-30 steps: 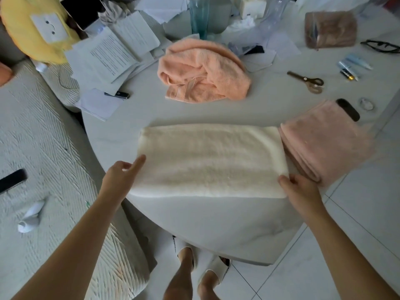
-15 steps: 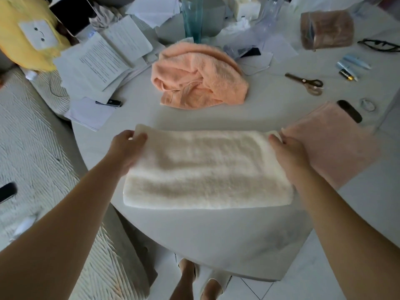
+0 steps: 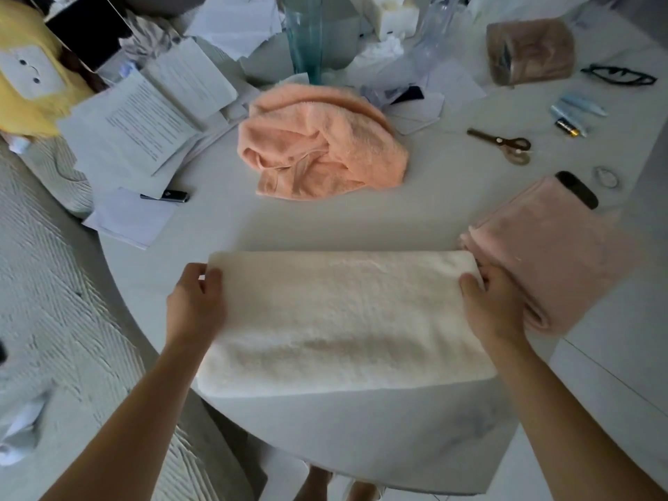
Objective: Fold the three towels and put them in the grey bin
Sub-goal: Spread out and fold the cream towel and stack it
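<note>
The white towel (image 3: 343, 320) is lying flat as a long folded band at the near edge of the table (image 3: 224, 226), at six o'clock on its top. It is looking thick, soft and limp — light to lift, but likely to sag and unfold unless it is being held by both ends. The left hand (image 3: 197, 305) is pinching its far left corner, the thumb on top; the right hand (image 3: 493, 309) is gripping the far right corner, its fingers curled over the edge. Those corners are the sensible places to take hold, because the next fold probably needs one end carried across to the other.

The pink towel (image 3: 556, 254) is sitting already folded at three o'clock, touching the white towel's right end beside the right hand and overhanging the table's rim. The peach towel (image 3: 321, 146) is lying crumpled at twelve o'clock, well apart — still to be folded.

The white towel's near edge is running close to the table's rim, so a pull toward the body could be dragging it off. Open room is lying between the white and peach towels; papers (image 3: 144, 117) are crowding ten o'clock and scissors (image 3: 502, 144) are sitting at two o'clock. No grey bin is showing.
</note>
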Action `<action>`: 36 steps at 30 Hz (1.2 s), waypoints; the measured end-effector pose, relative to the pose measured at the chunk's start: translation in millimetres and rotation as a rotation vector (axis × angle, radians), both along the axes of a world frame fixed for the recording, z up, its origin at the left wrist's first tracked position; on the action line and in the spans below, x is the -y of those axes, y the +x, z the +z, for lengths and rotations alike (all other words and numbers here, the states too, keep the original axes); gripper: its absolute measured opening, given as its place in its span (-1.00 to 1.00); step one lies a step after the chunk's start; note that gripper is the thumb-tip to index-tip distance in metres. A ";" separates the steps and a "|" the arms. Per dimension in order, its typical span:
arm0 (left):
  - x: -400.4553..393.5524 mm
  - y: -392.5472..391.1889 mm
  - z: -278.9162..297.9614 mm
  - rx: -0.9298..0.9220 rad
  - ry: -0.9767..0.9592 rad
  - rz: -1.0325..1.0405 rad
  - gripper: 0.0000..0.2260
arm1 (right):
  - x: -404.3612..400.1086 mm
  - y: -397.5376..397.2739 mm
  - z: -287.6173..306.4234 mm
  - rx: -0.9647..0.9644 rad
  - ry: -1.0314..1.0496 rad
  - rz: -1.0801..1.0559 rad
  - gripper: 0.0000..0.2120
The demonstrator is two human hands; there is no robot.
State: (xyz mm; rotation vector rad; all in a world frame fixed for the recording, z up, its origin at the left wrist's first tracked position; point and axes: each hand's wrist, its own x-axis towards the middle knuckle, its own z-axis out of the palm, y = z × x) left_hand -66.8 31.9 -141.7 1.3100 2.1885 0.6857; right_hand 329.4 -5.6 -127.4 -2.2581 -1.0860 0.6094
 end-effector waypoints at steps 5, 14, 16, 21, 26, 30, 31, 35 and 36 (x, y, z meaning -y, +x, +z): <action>14.5 -3.4 -0.5 0.028 -0.009 0.064 -0.74 | 5.7 -2.1 4.0 -0.017 -0.015 0.022 -0.88; 12.8 -3.8 10.2 -0.058 -0.033 -0.078 -0.68 | 0.5 -6.3 16.0 -0.111 0.090 0.124 -0.60; 12.3 -11.8 7.6 -0.128 -0.004 -0.114 -0.71 | 0.4 -5.4 13.4 -0.082 0.101 0.147 -0.61; 27.7 -11.0 4.7 -0.261 -0.064 -0.161 -0.79 | 2.9 -4.4 -2.6 -0.027 -0.032 0.040 -0.77; 37.0 23.3 21.9 -0.468 0.168 -0.336 -0.56 | 16.5 -62.5 20.2 0.317 0.176 0.229 -0.41; 54.8 88.1 10.4 -0.489 -0.039 -0.774 -0.36 | 29.9 -156.3 6.8 0.262 0.120 0.899 -0.34; 57.7 90.1 3.4 -0.542 -0.080 -0.835 -0.35 | 28.8 -161.7 -1.4 0.320 0.062 0.967 -0.32; 59.0 53.9 -12.1 -0.585 -0.053 -0.784 -0.33 | 25.8 -112.0 -26.2 0.563 -0.010 0.888 -0.31; 59.0 45.8 -12.7 -0.592 -0.063 -0.754 -0.31 | 28.0 -92.7 -28.7 0.583 -0.027 0.856 -0.31</action>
